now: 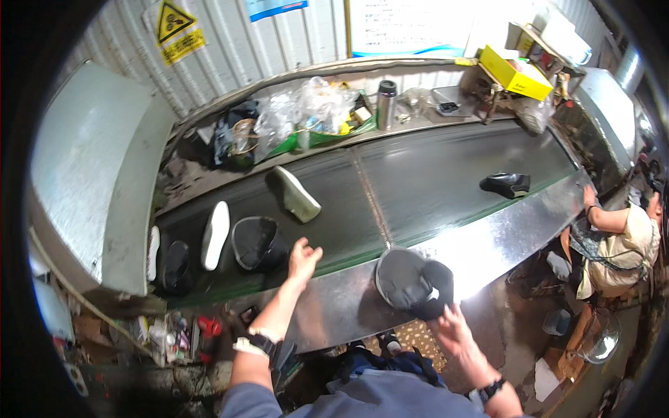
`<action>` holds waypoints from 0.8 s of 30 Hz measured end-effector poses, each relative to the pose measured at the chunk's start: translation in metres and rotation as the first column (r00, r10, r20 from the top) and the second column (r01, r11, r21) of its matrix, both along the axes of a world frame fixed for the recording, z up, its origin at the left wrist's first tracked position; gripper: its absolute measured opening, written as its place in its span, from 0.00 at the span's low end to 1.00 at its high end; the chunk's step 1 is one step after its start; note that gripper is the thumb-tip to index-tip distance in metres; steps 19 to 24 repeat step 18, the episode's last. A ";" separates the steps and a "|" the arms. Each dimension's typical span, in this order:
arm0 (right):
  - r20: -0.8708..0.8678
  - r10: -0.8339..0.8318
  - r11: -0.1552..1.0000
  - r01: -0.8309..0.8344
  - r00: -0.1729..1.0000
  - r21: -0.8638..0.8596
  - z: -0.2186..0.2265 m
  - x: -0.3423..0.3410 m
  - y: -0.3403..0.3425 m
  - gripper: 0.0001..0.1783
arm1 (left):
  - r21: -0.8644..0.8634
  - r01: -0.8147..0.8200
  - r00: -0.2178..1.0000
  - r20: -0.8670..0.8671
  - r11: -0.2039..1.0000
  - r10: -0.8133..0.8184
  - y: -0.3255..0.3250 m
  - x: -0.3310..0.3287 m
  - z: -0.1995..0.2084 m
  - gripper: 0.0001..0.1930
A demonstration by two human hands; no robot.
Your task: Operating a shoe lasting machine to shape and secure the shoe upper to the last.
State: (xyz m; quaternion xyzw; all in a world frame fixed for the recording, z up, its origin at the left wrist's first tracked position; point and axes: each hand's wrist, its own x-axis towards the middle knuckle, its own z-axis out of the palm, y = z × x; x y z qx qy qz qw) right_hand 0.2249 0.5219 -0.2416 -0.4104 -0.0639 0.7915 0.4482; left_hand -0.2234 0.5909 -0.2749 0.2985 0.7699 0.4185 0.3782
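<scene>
My left hand (304, 262) is over the near edge of the belt, its fingers apart and holding nothing. Just left of it stands a black boot (279, 252), its round opening facing up. My right hand (454, 329) has its fingertips closed on the black edge of a dark boot (403, 280) with a grey inside, tilted over the metal ledge. Further left on the belt are another black boot (175, 268) and a white-soled shoe (216, 235) on its side. A shoe with a pale greenish sole (297, 198) lies beyond my left hand.
A dark conveyor belt (432, 167) with a metal ledge (327, 306) runs across. A black shoe (505, 184) lies at its right, near a co-worker's arm (606, 217). Behind stand a steel flask (386, 104), plastic bags (306, 108) and a yellow box (516, 75). A metal hood (90, 174) rises left.
</scene>
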 end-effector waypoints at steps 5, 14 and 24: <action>-0.031 -0.152 0.984 0.148 0.988 -0.101 0.061 -0.016 -0.072 0.09 | -0.007 -0.305 0.946 -0.121 0.952 0.302 0.139 -0.038 -0.033 0.58; 0.037 -0.247 0.966 0.249 0.968 -0.069 0.053 -0.011 -0.090 0.29 | -0.277 -0.242 0.913 -0.388 0.930 0.122 0.148 -0.020 -0.042 0.54; 0.084 -0.185 0.983 0.184 0.979 0.021 0.068 -0.008 -0.066 0.23 | -0.192 0.192 0.556 -0.787 0.963 -0.267 0.062 -0.009 -0.020 0.55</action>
